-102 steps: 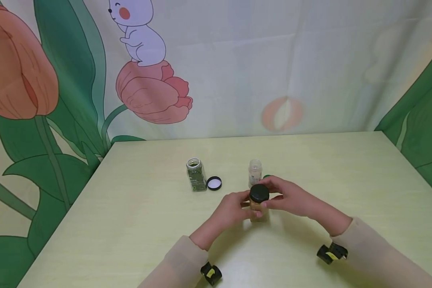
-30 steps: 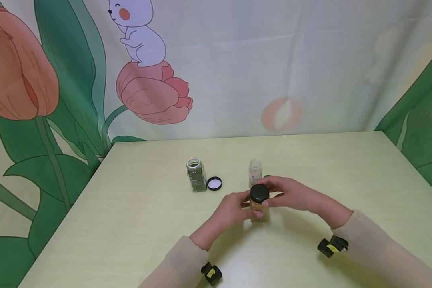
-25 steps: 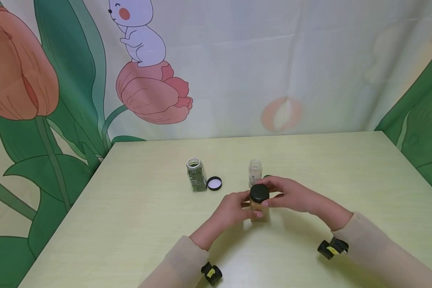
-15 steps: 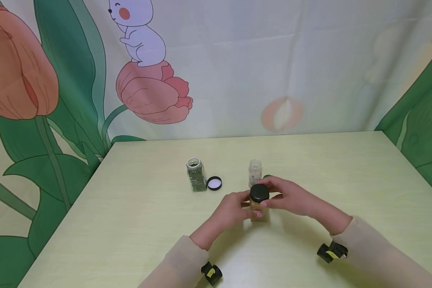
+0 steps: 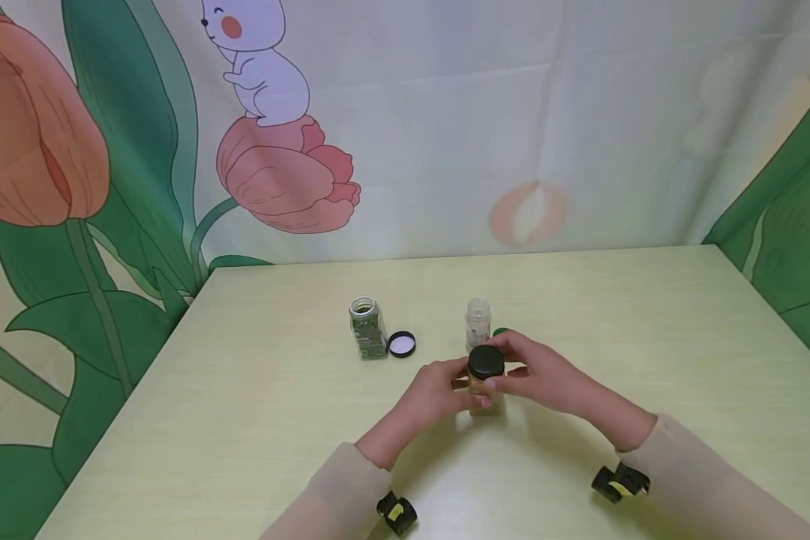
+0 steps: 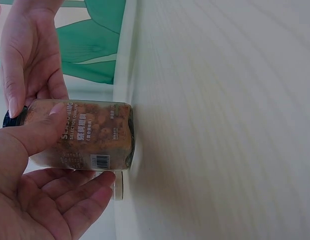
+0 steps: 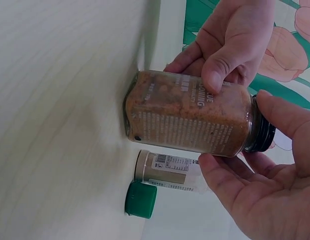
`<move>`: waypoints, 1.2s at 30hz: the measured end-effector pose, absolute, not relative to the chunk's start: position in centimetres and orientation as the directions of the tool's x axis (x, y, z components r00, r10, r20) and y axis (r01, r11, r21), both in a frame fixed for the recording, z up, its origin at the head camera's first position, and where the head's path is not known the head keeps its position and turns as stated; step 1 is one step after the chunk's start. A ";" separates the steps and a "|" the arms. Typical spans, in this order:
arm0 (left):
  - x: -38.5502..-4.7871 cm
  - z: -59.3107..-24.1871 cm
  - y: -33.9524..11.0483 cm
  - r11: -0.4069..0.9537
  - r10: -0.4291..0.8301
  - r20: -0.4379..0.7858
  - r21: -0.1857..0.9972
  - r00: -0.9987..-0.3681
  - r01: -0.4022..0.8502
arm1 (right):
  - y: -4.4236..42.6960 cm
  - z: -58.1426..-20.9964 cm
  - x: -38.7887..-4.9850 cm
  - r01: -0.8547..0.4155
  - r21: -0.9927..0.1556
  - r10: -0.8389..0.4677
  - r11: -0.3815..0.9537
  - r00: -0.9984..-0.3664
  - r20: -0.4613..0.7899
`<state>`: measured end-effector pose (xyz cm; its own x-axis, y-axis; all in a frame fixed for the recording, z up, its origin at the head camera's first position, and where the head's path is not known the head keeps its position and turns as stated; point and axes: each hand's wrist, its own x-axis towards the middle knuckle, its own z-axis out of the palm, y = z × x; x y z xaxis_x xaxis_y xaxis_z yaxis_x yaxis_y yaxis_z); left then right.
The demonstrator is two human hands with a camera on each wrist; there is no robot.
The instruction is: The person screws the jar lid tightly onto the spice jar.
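Observation:
A glass seasoning jar (image 7: 180, 115) of orange-brown powder, with white print, stands upright on the table. My left hand (image 5: 435, 394) grips its body, thumb across the printed side in the left wrist view. My right hand (image 5: 543, 375) holds the black lid (image 5: 486, 362) between thumb and fingers; the lid sits on the jar. Just behind stands a small clear bottle (image 5: 478, 322) without a cap, its label visible in the right wrist view. A green cap (image 7: 141, 199) lies beside that bottle, partly hidden by my right hand in the head view.
An uncapped glass jar of green flakes (image 5: 368, 330) stands to the left at the back. Beside it lies a black lid with its white inside up (image 5: 401, 344). A printed curtain (image 5: 432, 135) hangs behind the pale table (image 5: 243, 420).
My right wrist has turned and dropped slightly, and its thumb has shifted left along the lid. More of the green cap shows. My left hand and the jar have stayed in place.

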<state>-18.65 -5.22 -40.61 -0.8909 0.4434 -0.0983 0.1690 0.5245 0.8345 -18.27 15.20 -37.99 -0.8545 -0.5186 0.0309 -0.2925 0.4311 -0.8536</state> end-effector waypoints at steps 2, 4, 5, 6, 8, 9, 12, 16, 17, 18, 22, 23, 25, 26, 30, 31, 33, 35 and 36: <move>-18.7 -40.7 -5.2 0.525 0.441 -0.101 0.835 -0.892 0.166 | 15.1 -38.0 -18.1 -0.290 -0.855 -0.512 0.430 -0.858 0.034; -18.6 -40.7 -5.2 0.525 0.441 -0.102 0.835 -0.892 0.164 | 15.0 -37.9 -18.0 -0.289 -0.856 -0.505 0.428 -0.862 0.039; -18.6 -40.7 -5.2 0.524 0.441 -0.101 0.836 -0.892 0.164 | 15.0 -38.0 -17.9 -0.290 -0.856 -0.501 0.428 -0.864 0.042; -18.6 -40.8 -5.2 0.523 0.441 -0.101 0.836 -0.892 0.164 | 15.0 -38.0 -17.9 -0.291 -0.854 -0.496 0.431 -0.867 0.045; -18.7 -40.8 -5.2 0.521 0.442 -0.098 0.837 -0.892 0.166 | 14.9 -38.1 -17.8 -0.293 -0.850 -0.487 0.437 -0.872 0.051; -18.7 -40.8 -5.2 0.520 0.442 -0.097 0.837 -0.892 0.167 | 14.9 -38.1 -17.7 -0.296 -0.848 -0.483 0.440 -0.874 0.054; -18.7 -40.8 -5.3 0.519 0.444 -0.092 0.837 -0.891 0.172 | 14.9 -38.1 -17.7 -0.301 -0.843 -0.482 0.445 -0.874 0.058; -18.7 -40.8 -5.2 0.521 0.447 -0.091 0.835 -0.890 0.176 | 15.3 -38.0 -18.1 -0.296 -0.855 -0.527 0.426 -0.849 0.032; -18.7 -40.8 -5.2 0.522 0.447 -0.091 0.834 -0.890 0.177 | 15.5 -37.9 -18.4 -0.288 -0.859 -0.547 0.422 -0.837 0.012; -18.7 -40.8 -5.2 0.523 0.447 -0.090 0.833 -0.890 0.179 | 15.8 -37.8 -18.7 -0.278 -0.864 -0.568 0.419 -0.823 -0.011; -18.7 -40.8 -5.2 0.521 0.445 -0.097 0.836 -0.890 0.170 | 16.7 -36.8 -19.9 -0.248 -0.867 -0.664 0.431 -0.738 -0.119; -18.7 -40.9 -5.2 0.521 0.445 -0.096 0.837 -0.890 0.170 | 17.0 -36.5 -20.3 -0.243 -0.864 -0.681 0.440 -0.718 -0.145; -18.8 -40.9 -5.2 0.516 0.448 -0.094 0.840 -0.889 0.171 | 17.2 -35.9 -20.8 -0.246 -0.856 -0.708 0.455 -0.683 -0.180; -18.8 -40.9 -5.2 0.513 0.450 -0.090 0.840 -0.888 0.175 | 17.4 -35.8 -21.0 -0.248 -0.852 -0.716 0.461 -0.672 -0.192; -18.8 -41.0 -5.2 0.511 0.455 -0.083 0.840 -0.887 0.183 | 17.5 -35.4 -21.5 -0.268 -0.841 -0.737 0.470 -0.644 -0.207; -18.8 -40.9 -5.2 0.513 0.454 -0.084 0.839 -0.887 0.183 | 17.4 -35.3 -21.6 -0.274 -0.841 -0.742 0.467 -0.638 -0.204; -18.8 -40.9 -5.2 0.517 0.450 -0.088 0.837 -0.889 0.179 | 17.3 -35.2 -21.7 -0.277 -0.843 -0.746 0.461 -0.636 -0.199; -18.8 -40.9 -5.2 0.520 0.448 -0.091 0.836 -0.890 0.176 | 17.2 -35.2 -21.7 -0.278 -0.848 -0.748 0.452 -0.636 -0.191; -18.8 -40.8 -5.2 0.521 0.447 -0.091 0.835 -0.890 0.177 | 17.2 -35.2 -21.6 -0.275 -0.850 -0.747 0.450 -0.638 -0.189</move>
<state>-18.78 -5.18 -40.83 -0.8898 0.4472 -0.0909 0.1765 0.5209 0.8351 -21.65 17.20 -35.23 -0.6378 -0.7468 -0.1887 -0.2754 0.4499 -0.8495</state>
